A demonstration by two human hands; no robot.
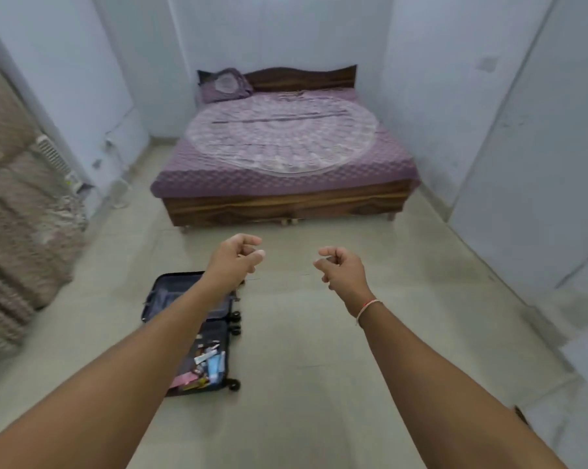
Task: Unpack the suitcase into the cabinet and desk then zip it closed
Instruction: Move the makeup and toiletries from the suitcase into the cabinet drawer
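Both arms stretched forward over the floor [319, 333]. Left grip [240, 253] and right grip [340, 265] curled loosely, holding nothing. Below and behind the left grip, open suitcase [184, 299] flat on the floor, toiletries [211, 362] inside. Beyond both grips, purple-covered bed [282, 154].

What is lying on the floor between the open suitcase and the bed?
Nothing: the head view shows bare floor tiles between the suitcase and the bed; only the left hand hangs above it.
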